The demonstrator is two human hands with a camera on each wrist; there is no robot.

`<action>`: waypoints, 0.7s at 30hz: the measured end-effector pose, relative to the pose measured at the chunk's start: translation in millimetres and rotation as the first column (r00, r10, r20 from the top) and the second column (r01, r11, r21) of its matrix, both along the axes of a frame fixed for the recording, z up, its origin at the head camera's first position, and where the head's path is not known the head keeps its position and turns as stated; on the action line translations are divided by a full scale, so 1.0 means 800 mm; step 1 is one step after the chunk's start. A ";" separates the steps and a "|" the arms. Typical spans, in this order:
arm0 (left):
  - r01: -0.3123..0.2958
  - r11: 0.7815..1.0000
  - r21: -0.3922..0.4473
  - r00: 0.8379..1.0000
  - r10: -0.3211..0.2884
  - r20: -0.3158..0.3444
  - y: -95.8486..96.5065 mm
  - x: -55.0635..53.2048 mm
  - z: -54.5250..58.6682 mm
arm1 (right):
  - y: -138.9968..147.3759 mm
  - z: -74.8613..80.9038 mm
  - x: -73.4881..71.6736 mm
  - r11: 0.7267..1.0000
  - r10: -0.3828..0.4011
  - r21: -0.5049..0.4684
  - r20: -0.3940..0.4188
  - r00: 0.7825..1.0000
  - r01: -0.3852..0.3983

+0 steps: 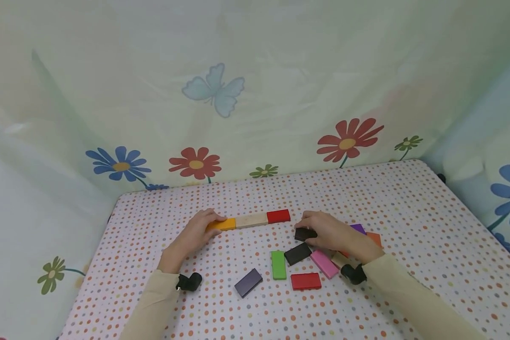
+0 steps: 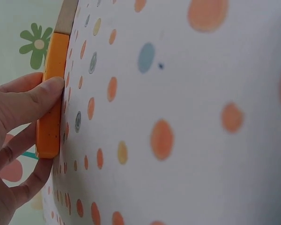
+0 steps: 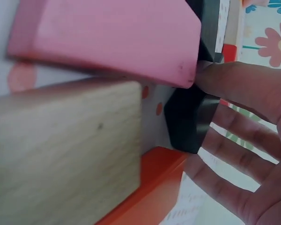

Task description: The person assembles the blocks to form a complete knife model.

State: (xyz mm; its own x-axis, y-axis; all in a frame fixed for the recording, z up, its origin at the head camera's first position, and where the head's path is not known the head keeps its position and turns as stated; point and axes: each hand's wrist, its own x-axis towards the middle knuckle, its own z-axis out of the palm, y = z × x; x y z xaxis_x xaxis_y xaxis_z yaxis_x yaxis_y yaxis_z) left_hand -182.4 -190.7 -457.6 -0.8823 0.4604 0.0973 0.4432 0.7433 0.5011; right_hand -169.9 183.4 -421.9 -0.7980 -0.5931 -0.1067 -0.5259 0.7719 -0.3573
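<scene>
A row of three flat blocks lies end to end: an orange-yellow block (image 1: 226, 225), a plain wood block (image 1: 251, 220) and a red block (image 1: 278, 216). My left hand (image 1: 197, 232) grips the orange-yellow block at the row's left end; in the left wrist view thumb and fingers pinch this block (image 2: 49, 122) from both sides. To the right of the row, my right hand (image 1: 325, 230) holds a black block (image 1: 304, 233) between thumb and fingers. The right wrist view shows that black block (image 3: 187, 115) beside a pink block (image 3: 117, 37) and another plain wood block (image 3: 65, 150).
Loose blocks lie in front of and under the right hand: black (image 1: 298, 254), green (image 1: 278, 265), red (image 1: 306, 281), pink (image 1: 324, 264), purple (image 1: 358, 228) and orange (image 1: 374, 239). A dark grey block (image 1: 248, 283) sits apart, nearer me. A flowered cloth (image 1: 280, 104) hangs behind the dotted table (image 1: 221, 316).
</scene>
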 end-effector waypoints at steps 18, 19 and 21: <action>0.003 1.000 0.007 1.000 -0.003 -0.005 -0.001 -0.002 -0.003 | 0.013 0.003 -0.009 0.998 0.009 -0.067 -0.042 0.999 -0.012; 0.001 1.000 0.008 1.000 -0.001 -0.002 -0.001 -0.002 -0.003 | 0.014 0.004 -0.011 0.997 0.005 -0.077 -0.055 0.998 -0.010; -0.001 1.000 0.007 1.000 0.001 0.002 -0.001 -0.002 -0.003 | 0.015 0.006 -0.016 0.995 0.007 -0.094 -0.082 0.997 -0.015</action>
